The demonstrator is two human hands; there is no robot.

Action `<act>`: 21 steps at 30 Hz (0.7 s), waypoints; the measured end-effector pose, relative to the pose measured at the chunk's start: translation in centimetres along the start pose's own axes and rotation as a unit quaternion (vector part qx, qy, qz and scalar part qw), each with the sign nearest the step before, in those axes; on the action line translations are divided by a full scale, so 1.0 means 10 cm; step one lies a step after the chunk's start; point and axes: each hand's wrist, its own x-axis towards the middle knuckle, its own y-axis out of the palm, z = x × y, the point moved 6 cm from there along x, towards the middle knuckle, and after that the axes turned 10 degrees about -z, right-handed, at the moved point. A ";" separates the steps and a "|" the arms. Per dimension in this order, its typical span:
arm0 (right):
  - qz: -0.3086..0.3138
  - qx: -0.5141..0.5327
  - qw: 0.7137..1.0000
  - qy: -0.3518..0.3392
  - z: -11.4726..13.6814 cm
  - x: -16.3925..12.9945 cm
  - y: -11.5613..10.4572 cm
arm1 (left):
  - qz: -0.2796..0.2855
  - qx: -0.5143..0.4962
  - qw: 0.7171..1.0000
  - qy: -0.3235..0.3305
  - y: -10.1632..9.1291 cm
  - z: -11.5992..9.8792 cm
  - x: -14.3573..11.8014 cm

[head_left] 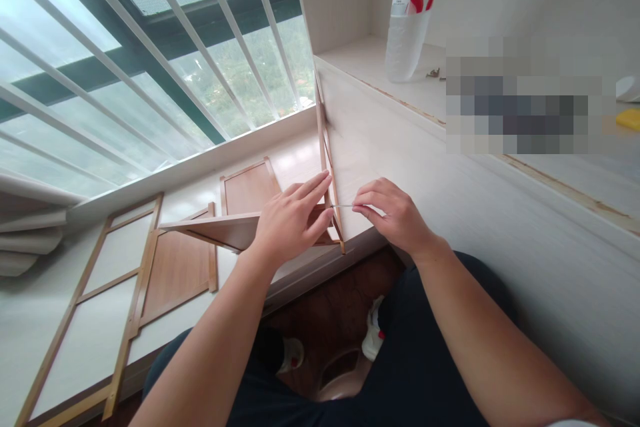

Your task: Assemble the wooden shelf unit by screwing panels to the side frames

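Note:
My right hand [395, 217] pinches a thin metal rod [343, 205] between thumb and fingertips. The rod's far tip meets an upright wooden frame [324, 140] that leans by the white side wall; whatever end lies inside the hand is hidden. My left hand [293, 217] rests over a brown wooden panel [220, 228] where it joins that frame. Its fingers are stretched out toward the frame, with the thumb apart on the near side. The hand covers part of the panel.
On the pale ledge lie a ladder-like wooden frame [135, 293], a brown board [177, 263] and another board [250, 187]. A water bottle [410, 27] stands on the higher shelf beside small metal pieces [433, 73]. Behind is a barred window [200, 47]; a curtain [30, 227] hangs left.

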 end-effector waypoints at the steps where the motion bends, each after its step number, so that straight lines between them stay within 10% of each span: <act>1: -0.002 -0.005 1.000 -0.004 0.01 0.00 -0.01 | -0.001 0.001 1.000 0.000 0.00 0.00 0.00; 21: -0.012 0.016 0.999 0.026 0.04 0.01 -0.01 | 0.001 0.000 1.000 0.000 0.00 -0.01 0.00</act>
